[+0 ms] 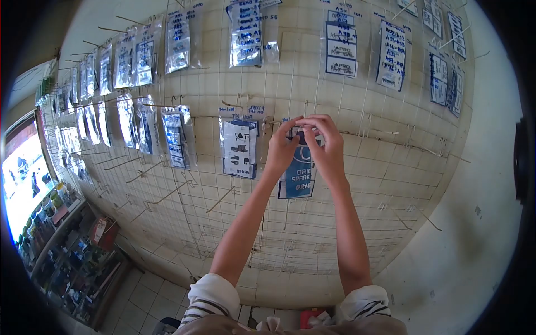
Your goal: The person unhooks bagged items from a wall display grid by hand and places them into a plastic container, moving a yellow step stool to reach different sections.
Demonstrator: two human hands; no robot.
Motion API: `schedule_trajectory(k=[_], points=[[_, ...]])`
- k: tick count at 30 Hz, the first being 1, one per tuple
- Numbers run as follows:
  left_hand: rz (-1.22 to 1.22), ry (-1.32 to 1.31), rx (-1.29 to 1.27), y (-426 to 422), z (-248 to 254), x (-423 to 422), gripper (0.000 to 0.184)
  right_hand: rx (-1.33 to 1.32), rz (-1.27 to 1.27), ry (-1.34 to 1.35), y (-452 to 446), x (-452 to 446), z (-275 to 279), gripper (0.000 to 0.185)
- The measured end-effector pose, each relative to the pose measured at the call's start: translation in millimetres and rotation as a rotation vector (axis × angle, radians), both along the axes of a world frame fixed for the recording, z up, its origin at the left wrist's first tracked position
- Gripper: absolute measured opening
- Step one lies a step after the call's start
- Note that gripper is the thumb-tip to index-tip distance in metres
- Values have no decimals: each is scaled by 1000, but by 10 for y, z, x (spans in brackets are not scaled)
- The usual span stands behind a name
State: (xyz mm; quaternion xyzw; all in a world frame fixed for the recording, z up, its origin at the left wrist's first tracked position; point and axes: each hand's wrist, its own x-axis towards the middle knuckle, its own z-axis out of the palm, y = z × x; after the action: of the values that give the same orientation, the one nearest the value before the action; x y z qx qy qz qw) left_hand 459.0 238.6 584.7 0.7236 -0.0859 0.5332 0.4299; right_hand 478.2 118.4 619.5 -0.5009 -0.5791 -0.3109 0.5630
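Both of my hands are raised at the wire grid, at the top of a blue packet (299, 170) printed with white lettering. My left hand (283, 146) has its fingers closed on the packet's upper left edge. My right hand (326, 139) pinches the upper right edge, its fingers curled over the top near my left fingertips. The packet hangs upright, and my fingers partly hide its top and the hook there. Just left of it, a clear bag (240, 146) with a white and blue card hangs on its own hook.
More labelled bags (245, 36) hang in rows above and to the left on the wire grid (301, 240). Bare metal hooks stick out below. At lower left stands a glass display case (78, 268) with a red box (104, 231) beside it.
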Motion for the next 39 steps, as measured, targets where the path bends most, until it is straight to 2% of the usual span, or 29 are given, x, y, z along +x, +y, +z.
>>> schedule_trajectory(k=[5,7,11,14,16,21,23,24,26,29,39], points=[[-70,-27,-26,29,-26,43,39,62,53,14,24,20,-32,11],[-136,-23,-44,42,-27,53,39,32,106,111,-7,-37,-25,14],[-143,-8,-59,-11,9,-48,39,64,108,52,-5,-29,-36,16],[-173,2,-67,-76,45,-199,38,-16,1,88,-68,-43,-1,20],[-138,-65,51,-114,48,-335,37,81,-279,-132,-73,-43,11,25],[-93,-75,88,-370,104,-851,39,63,-221,-19,-113,-64,-8,35],[-88,-28,69,-419,93,-975,38,-56,-50,140,-130,-64,-8,35],[-84,-27,66,-414,73,-989,38,-58,-46,141,-124,-56,-5,35],[11,-22,115,-404,47,-999,38,-113,38,125,-112,-42,16,29],[29,-19,109,-414,15,-997,38,-118,84,192,-124,-118,35,21],[-102,-43,82,-329,72,-943,39,-247,143,356,-232,-163,116,23]])
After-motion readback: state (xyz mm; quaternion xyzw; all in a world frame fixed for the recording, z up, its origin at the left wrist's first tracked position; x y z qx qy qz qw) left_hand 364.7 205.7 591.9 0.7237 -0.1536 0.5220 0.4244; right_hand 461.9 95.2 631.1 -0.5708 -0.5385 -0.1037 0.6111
